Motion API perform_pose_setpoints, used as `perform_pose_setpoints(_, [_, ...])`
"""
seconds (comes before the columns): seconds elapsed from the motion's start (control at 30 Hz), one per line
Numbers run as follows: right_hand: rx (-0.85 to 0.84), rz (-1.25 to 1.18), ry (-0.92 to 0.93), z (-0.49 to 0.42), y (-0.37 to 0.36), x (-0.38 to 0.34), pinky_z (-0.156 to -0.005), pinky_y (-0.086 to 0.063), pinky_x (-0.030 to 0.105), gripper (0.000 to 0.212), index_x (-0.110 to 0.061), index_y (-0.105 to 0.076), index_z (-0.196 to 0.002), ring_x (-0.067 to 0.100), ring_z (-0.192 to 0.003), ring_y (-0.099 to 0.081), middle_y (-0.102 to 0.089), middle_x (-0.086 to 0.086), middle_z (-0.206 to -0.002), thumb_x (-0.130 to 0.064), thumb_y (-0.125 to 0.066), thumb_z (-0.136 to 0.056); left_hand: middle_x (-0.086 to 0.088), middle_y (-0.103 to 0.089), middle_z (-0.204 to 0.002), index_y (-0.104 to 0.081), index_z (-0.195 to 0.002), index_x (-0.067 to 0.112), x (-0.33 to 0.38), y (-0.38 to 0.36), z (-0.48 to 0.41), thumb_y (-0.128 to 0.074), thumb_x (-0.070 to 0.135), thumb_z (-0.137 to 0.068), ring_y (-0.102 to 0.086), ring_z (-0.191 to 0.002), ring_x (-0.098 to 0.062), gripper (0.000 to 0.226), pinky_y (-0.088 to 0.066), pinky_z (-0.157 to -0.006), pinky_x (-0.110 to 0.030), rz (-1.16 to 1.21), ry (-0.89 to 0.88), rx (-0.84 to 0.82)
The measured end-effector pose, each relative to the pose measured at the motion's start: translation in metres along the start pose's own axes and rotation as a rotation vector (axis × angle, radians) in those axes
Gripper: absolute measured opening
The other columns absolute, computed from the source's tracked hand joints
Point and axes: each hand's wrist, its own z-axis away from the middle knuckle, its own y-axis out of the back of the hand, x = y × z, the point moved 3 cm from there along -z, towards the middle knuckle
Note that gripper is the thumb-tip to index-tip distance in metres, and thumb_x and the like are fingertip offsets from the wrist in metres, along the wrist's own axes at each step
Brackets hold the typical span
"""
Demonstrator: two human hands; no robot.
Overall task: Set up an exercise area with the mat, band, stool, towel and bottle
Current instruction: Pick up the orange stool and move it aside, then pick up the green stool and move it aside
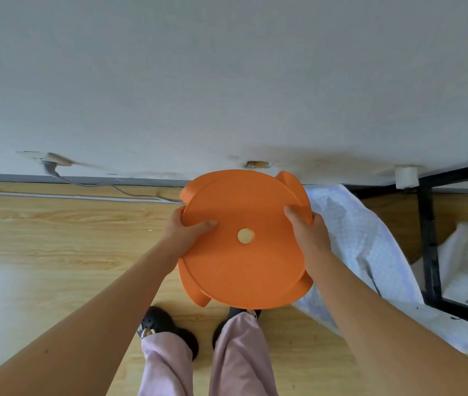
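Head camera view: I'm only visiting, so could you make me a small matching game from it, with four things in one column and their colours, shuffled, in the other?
Things:
1. stool
2. trousers
3. slippers
4. cable

Colours:
A. black
B. grey
C. pale pink
D. orange

Pairs: 1-D, 2-C, 3-A, 4-B.

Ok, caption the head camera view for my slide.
Left hand and right hand grip the orange stool by its seat rim over a wooden floor, facing a white wall.
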Motion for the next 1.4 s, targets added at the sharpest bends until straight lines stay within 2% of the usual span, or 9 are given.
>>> perform_pose_setpoints(0.3, [-0.054,-0.041,-0.04,-0.063,-0.019,0.024,-0.099,-0.045,0.052,0.069,-0.023,-0.046,-0.137,0.027,-0.114,-0.056,-0.058,0.001,-0.127,-0.058,-0.064,-0.08,0.002,-0.057,-0.12,-0.038,-0.139,0.029,-0.032,-0.022,-0.05,-0.083,0.033,-0.068,-0.06,-0.103,-0.02,0.084,-0.053,-0.085,-0.043,-0.023,0.022,-0.02])
perform_pose_setpoints(0.5, [-0.053,0.014,-0.042,-0.077,-0.02,0.023,-0.099,-0.045,0.051,0.072,-0.025,-0.046,-0.138,0.028,-0.114,-0.056,-0.059,0.001,-0.127,-0.061,-0.063,-0.078,0.002,-0.056,-0.125,-0.031,-0.144,0.029,-0.037,-0.033,-0.059,-0.081,0.034,-0.071,-0.058,-0.106,-0.021,0.088,-0.052,-0.09,-0.045,-0.002,0.021,-0.033])
perform_pose_setpoints(0.6, [-0.01,0.059,-0.02,-0.073,-0.019,0.015,-0.098,-0.045,0.049,0.074,-0.022,-0.036,-0.144,0.03,-0.117,-0.054,-0.054,0.004,-0.134,-0.055,-0.06,-0.083,0.001,-0.054,-0.128,-0.029,-0.145,0.029,-0.034,-0.034,-0.056,-0.079,0.039,-0.072,-0.057,-0.106,-0.021,0.088,-0.051,-0.09,-0.044,-0.009,0.026,-0.005])
perform_pose_setpoints(0.7, [0.106,0.257,0.164,-0.055,-0.019,0.002,-0.094,-0.046,0.047,0.074,-0.021,-0.023,-0.15,0.033,-0.124,-0.049,-0.044,0.01,-0.142,-0.042,-0.059,-0.088,-0.002,-0.048,-0.133,-0.026,-0.146,0.029,-0.027,-0.032,-0.045,-0.075,0.041,-0.075,-0.054,-0.104,-0.02,0.087,-0.049,-0.08,-0.038,-0.054,0.023,0.025])
perform_pose_setpoints(0.8, [0.194,0.471,0.45,-0.026,-0.024,-0.018,-0.099,-0.044,0.049,0.063,-0.021,-0.032,-0.146,0.029,-0.127,-0.044,-0.043,0.01,-0.14,-0.028,-0.059,-0.09,-0.003,-0.039,-0.143,-0.025,-0.146,0.029,-0.018,-0.024,-0.027,-0.071,0.041,-0.079,-0.046,-0.109,-0.018,0.082,-0.041,-0.077,-0.033,-0.212,-0.058,0.094])
perform_pose_setpoints(0.9, [0.114,0.579,0.599,0.005,-0.039,-0.036,-0.106,-0.038,0.044,0.054,-0.021,-0.04,-0.141,0.024,-0.135,-0.037,-0.039,0.004,-0.148,-0.021,-0.058,-0.09,0.0,-0.035,-0.148,-0.028,-0.145,0.029,-0.005,-0.011,-0.004,-0.068,0.039,-0.082,-0.04,-0.128,-0.024,0.075,-0.039,-0.088,-0.036,-0.385,-0.184,0.151])
perform_pose_setpoints(1.0, [0.025,0.643,0.725,0.042,-0.06,-0.057,-0.109,-0.034,0.038,0.048,-0.018,-0.047,-0.137,0.02,-0.133,-0.038,-0.047,0.001,-0.141,-0.021,-0.057,-0.09,0.005,-0.033,-0.149,-0.029,-0.144,0.029,0.009,0.011,0.027,-0.065,0.036,-0.084,-0.033,-0.134,-0.02,0.07,-0.034,-0.102,-0.038,-0.451,-0.29,0.175])
perform_pose_setpoints(1.2, [-0.159,0.734,0.912,0.145,-0.122,-0.104,-0.099,-0.04,0.034,0.038,-0.023,-0.053,-0.129,0.02,-0.124,-0.044,-0.054,-0.003,-0.13,-0.019,-0.055,-0.091,0.007,-0.034,-0.146,-0.038,-0.139,0.028,0.027,0.096,0.103,-0.063,0.033,-0.087,-0.035,-0.132,-0.017,0.058,-0.031,-0.102,-0.03,-0.478,-0.445,0.281])
perform_pose_setpoints(1.4, [-0.32,0.819,1.072,0.268,-0.196,-0.128,-0.101,-0.039,0.032,0.034,-0.025,-0.057,-0.125,0.015,-0.123,-0.044,-0.056,-0.007,-0.128,-0.021,-0.054,-0.091,0.003,-0.038,-0.144,-0.044,-0.136,0.023,0.011,0.202,0.187,-0.065,0.031,-0.085,-0.039,-0.13,-0.017,0.055,-0.03,-0.104,-0.03,-0.499,-0.502,0.459])
